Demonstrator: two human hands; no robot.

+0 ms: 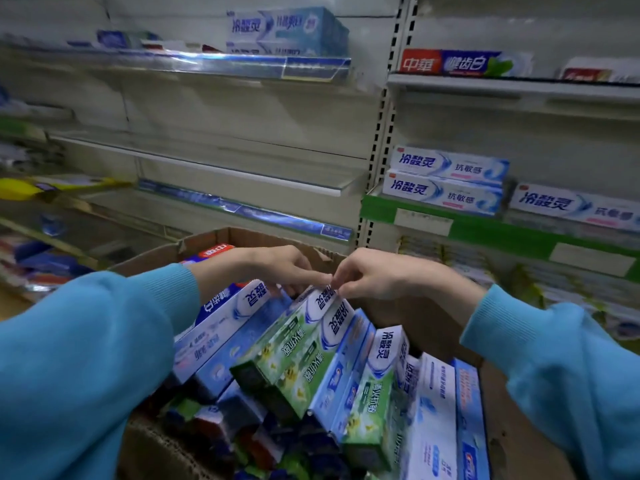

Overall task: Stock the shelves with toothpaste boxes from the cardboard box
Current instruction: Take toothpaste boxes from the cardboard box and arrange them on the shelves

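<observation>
An open cardboard box (420, 322) in front of me is full of toothpaste boxes lying at a slant. Two green-and-white toothpaste boxes (301, 351) lie on top in the middle, with a blue-and-white box (221, 327) to their left. My left hand (277, 268) and my right hand (374, 277) meet over the far end of the upper green-and-white box, fingertips pinched on its end flap. Both arms wear blue sleeves. The shelf (242, 168) straight behind the cardboard box holds nothing.
Blue toothpaste boxes (287, 29) are stacked on the top left shelf. The right bay holds white-and-blue boxes (446, 178) on a green-edged shelf and a red-and-blue box (464, 62) above. Slotted uprights (379, 150) divide the bays. Blurred goods fill the far left.
</observation>
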